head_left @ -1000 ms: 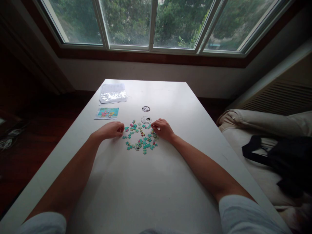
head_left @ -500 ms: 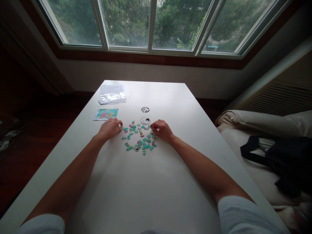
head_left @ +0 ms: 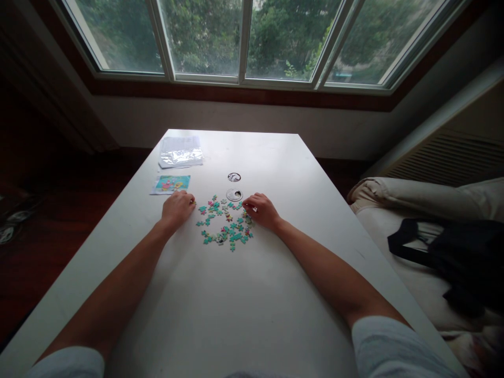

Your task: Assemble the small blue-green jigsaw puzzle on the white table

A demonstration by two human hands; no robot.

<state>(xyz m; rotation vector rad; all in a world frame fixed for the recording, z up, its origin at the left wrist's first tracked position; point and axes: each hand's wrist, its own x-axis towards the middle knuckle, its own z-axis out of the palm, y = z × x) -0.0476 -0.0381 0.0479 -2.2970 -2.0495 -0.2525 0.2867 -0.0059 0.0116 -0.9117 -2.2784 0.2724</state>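
Jigsaw puzzle pieces (head_left: pixel 236 227), mostly turquoise with some pink, yellow and pale ones, lie scattered in a loose ring on the white table (head_left: pixel 236 304). Left of them, my left hand (head_left: pixel 178 210) is closed in a pinch, with a small yellowish puzzle piece (head_left: pixel 194 202) showing at its fingertips. My right hand (head_left: pixel 263 211) rests at the upper right of the pieces, fingers curled and drawn together. Its fingertips touch the pile's edge; what they hold, if anything, is too small to make out.
A colourful cartoon picture card (head_left: pixel 172 184) lies beyond my left hand, with a clear plastic bag over papers (head_left: pixel 181 152) behind it. Two round black-and-white discs (head_left: pixel 234 177) lie beyond the pieces. A pale sofa (head_left: pixel 394 215) with a dark bag (head_left: pixel 468 252) stands right of the table.
My left hand has turned slightly and drawn a little to the left, away from the pieces. My right hand stays at nearly the same spot.
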